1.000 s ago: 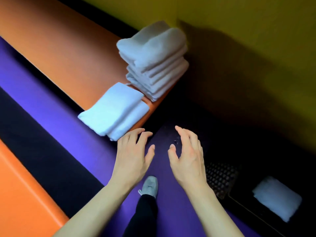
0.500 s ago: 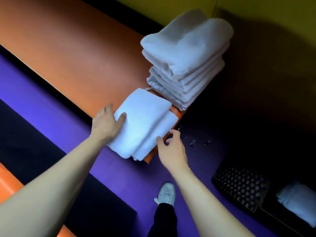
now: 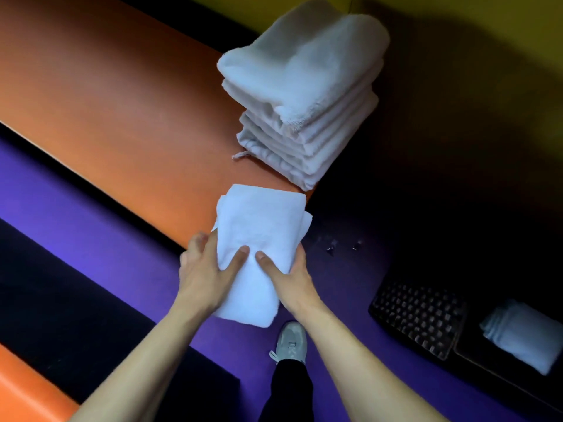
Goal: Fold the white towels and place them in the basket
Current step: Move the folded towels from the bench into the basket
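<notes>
A folded white towel (image 3: pixel 259 226) hangs half off the near corner of the orange table (image 3: pixel 128 123). My left hand (image 3: pixel 207 269) grips its left side, thumb on top. My right hand (image 3: pixel 289 275) grips its right side the same way, fingers hidden underneath. A stack of several white towels (image 3: pixel 304 95) stands on the table's far right end. At the lower right, a dark woven basket (image 3: pixel 417 318) sits on the floor with one folded white towel (image 3: pixel 521 336) inside it.
Purple floor (image 3: pixel 91 226) runs along the table, with a black strip to its left. My grey shoe (image 3: pixel 291 342) stands below the towel. A yellow wall (image 3: pixel 487 41) is behind the stack. Another orange surface (image 3: pixel 27 391) shows at the bottom left.
Both hands moved from the towel's edges to grip it on either side. The towel has slid toward me, partly off the table's corner.
</notes>
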Demonstrator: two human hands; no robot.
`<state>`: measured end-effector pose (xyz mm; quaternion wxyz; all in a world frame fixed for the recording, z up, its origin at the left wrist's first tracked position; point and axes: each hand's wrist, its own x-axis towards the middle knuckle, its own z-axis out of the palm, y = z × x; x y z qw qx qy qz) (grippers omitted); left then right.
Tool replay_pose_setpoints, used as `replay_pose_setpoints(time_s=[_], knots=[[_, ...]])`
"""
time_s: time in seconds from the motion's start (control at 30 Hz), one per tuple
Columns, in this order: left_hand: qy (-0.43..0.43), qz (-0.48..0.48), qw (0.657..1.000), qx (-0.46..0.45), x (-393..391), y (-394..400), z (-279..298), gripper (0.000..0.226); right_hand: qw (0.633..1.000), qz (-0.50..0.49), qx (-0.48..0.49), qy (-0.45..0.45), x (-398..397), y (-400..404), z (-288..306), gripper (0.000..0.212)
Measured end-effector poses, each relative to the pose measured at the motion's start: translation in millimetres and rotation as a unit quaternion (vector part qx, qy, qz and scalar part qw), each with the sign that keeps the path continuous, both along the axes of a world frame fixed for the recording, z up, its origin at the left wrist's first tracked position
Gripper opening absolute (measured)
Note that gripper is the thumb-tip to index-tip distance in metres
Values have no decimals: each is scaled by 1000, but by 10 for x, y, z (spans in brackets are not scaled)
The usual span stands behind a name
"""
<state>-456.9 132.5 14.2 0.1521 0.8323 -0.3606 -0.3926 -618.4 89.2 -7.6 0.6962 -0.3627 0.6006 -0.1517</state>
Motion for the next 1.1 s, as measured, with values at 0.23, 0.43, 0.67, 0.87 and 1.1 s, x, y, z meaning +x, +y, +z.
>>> replay_pose_setpoints(time_s=[0.23,0.43,0.67,0.87,1.1], knots=[[124,55,987,-81,-242,-55,75,47,998,-49,-2,-49,-195,16,-113,79],[230,85,966,-82,-991,-15,224,50,991,-113,6,-75,-978,109,-89,74],[266,-43,962,-49,-2566,-63,31,56,978,-204,9,-46,-2728,358,-146,67],[296,-143,944,-21,-4077,-43,-313,52,963,-268,-2,-4,-4298,628,-412,66],[312,-206,927,-6,-5661,73,-1022,57,947,-315,-6,58,-5848,881,-1049,67]])
